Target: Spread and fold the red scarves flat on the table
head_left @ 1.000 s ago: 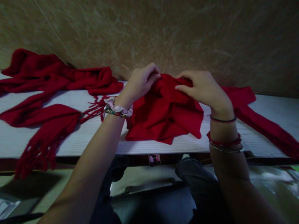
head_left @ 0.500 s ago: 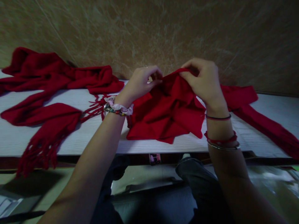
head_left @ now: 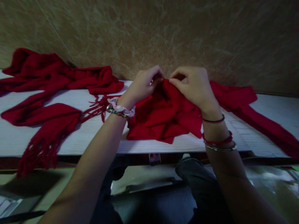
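Note:
A crumpled red cloth (head_left: 163, 118) lies in front of me on the white wood-grain table, its upper edge lifted a little. My left hand (head_left: 144, 82) pinches that edge at the left, thumb and fingers together. Close beside it, my right hand (head_left: 192, 87) pinches the same edge with thumb and forefinger. Only a small gap separates the fingertips of both hands. The cloth has folds and pointed corners; whether it is a scarf or a garment I cannot tell.
To the left lies a red fringed scarf (head_left: 46, 115), its tassels hanging over the front edge. Bunched red fabric (head_left: 51, 70) rests behind it. A long red strip of fabric (head_left: 263, 121) stretches rightward. A marbled wall (head_left: 149, 34) borders the table (head_left: 98, 133) at the back.
My right hand has moved left and slightly down, closer to my left hand, still pinching the cloth. The raised edge between the hands is shorter. My left hand has barely shifted.

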The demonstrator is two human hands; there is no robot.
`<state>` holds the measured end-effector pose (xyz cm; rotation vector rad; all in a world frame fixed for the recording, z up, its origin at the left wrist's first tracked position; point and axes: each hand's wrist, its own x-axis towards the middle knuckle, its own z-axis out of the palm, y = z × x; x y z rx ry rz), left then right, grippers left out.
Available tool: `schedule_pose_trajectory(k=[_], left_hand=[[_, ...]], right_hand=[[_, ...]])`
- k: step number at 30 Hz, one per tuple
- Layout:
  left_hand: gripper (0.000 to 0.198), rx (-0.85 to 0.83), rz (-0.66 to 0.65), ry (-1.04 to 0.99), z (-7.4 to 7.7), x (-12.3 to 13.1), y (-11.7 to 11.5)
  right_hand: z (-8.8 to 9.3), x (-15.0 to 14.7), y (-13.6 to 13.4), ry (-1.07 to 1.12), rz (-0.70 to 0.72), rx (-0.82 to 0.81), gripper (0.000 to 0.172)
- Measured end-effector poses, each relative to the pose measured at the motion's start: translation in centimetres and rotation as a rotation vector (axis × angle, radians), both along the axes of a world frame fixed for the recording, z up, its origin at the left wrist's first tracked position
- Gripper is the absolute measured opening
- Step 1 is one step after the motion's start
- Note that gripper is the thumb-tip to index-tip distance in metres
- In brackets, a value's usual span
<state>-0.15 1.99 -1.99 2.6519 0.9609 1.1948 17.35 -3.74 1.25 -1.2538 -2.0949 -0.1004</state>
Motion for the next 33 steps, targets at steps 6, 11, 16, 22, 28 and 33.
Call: schedule_pose_trajectory(k=[6, 11, 16, 22, 28, 33], left_hand=[[0.024, 0.001, 0.034, -0.015, 0.0, 0.0, 0.2], [0.022, 0.005, 0.016, -0.001, -0.1, 0.2, 0.3], [0.023, 0.004, 0.035, -0.035, -0.2, 0.1, 0.5], [0.031, -0.16, -0.017, 0.098, -0.4, 0.4, -0.2], [0.032, -0.259, -0.13, 0.332, -0.4, 1.4, -1.2], [0.034, -0.309, -0.134, 0.311, -0.1, 1.1, -1.2]], right_hand=[[0.3, 0.8, 0.1, 0.046, -0.041, 0.022, 0.014], [-0.2, 0.5, 0.1, -0.04, 0.029, -0.043, 0.014], [0.5, 0.9, 0.1, 0.017, -0.102, 0.054, 0.012], [0.3, 3.3, 1.6, 0.127, -0.327, 0.158, 0.013], [-1.0, 5.1, 3.1, 0.184, -0.34, 0.169, 0.017], [-0.8, 5.2, 3.1, 0.187, -0.336, 0.162, 0.016]])
